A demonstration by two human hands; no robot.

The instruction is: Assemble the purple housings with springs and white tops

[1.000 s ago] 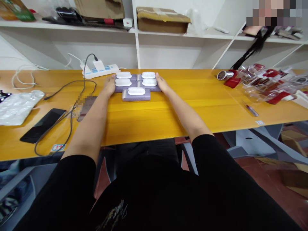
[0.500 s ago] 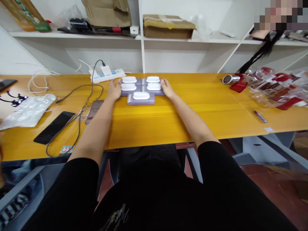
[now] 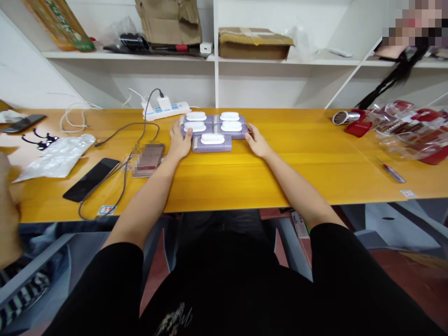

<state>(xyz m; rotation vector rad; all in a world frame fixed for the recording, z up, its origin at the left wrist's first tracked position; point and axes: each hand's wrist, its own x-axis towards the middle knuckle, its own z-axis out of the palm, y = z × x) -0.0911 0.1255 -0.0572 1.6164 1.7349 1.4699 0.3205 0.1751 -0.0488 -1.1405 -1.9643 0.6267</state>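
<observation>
Several purple-grey boxes, each with a white bristled brush on top, stand grouped on the yellow table [image 3: 224, 186]. One box [image 3: 213, 146] sits in front of the others, its brush [image 3: 213, 138] facing up. My left hand [image 3: 181, 140] rests against the left side of the group, thumb apart from the fingers, beside the front-left brush [image 3: 195, 126]. At the right side, my right hand [image 3: 256, 140] touches the edge of the right-hand boxes [image 3: 240, 133], its thumb and fingers spread. Neither hand is closed round a box.
A power strip [image 3: 166, 111], cables and two phones [image 3: 91, 179] [image 3: 150, 160] lie on the left. Bagged red items [image 3: 402, 126] and a screwdriver [image 3: 394, 173] are on the right. Shelves [image 3: 255, 84] rise behind. Another person's arm [image 3: 9, 214] shows at the left edge.
The view has shifted, so most things appear farther right. My left thumb has come round to the front of the left boxes, and my right hand sits slightly lower along the right side.
</observation>
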